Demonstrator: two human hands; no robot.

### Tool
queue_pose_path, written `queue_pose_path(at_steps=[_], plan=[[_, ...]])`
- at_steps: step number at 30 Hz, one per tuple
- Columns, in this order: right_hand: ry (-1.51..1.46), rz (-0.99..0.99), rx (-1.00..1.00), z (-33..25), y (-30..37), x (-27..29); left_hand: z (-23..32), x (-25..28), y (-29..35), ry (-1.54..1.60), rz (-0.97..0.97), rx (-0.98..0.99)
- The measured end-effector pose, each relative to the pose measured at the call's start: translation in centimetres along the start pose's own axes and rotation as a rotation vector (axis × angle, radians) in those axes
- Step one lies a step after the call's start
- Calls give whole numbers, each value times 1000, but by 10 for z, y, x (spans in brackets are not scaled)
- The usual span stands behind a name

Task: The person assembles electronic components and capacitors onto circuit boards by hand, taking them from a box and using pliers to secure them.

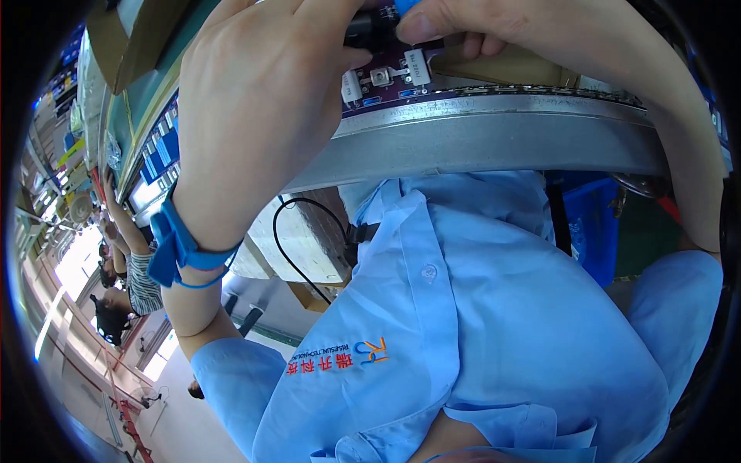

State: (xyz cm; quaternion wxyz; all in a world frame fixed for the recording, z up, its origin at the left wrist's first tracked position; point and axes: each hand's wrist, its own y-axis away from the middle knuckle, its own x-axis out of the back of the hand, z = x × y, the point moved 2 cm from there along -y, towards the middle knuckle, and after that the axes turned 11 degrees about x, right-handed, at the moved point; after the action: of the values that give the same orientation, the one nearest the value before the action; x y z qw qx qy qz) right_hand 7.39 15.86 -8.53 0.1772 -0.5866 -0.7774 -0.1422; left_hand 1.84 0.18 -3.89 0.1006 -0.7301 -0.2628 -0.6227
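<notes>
At the top edge lies a purple circuit board (392,98) with white block resistors (417,68), a small square metal part (380,76) and small blue parts. My left hand (266,65), wearing a blue wrist strap (171,243), reaches over its left side. Its fingers curl beside a black cylindrical component (370,29), one fingertip close against it. From the right comes my right hand (478,23), fingers bent, thumb tip beside a blue part (404,6) cut by the frame edge. What sits between the fingers of either hand is mostly hidden.
A grey metal rail (502,143) edges the bench in front of me. More boards with blue parts (160,150) line up at left, near a cardboard box (127,46). Another person in a striped top (144,282) works further left. A blue bin (594,231) stands below right.
</notes>
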Motion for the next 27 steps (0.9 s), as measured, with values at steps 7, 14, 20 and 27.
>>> queue_pose_path(at_steps=[7, 14, 20, 27], plan=[[-128, -20, -441, -20, -5, 3, 7, -2, 6, -22, 293, -255], [-449, -32, 106, 10, -14, -7, 11, -17, -1, 237, 219, 57], [-181, 54, -118, 15, 9, 24, 13, 25, -25, 224, -23, 88], [-41, -30, -45, -5, 16, 44, 21, -11, -3, 175, 476, -34]])
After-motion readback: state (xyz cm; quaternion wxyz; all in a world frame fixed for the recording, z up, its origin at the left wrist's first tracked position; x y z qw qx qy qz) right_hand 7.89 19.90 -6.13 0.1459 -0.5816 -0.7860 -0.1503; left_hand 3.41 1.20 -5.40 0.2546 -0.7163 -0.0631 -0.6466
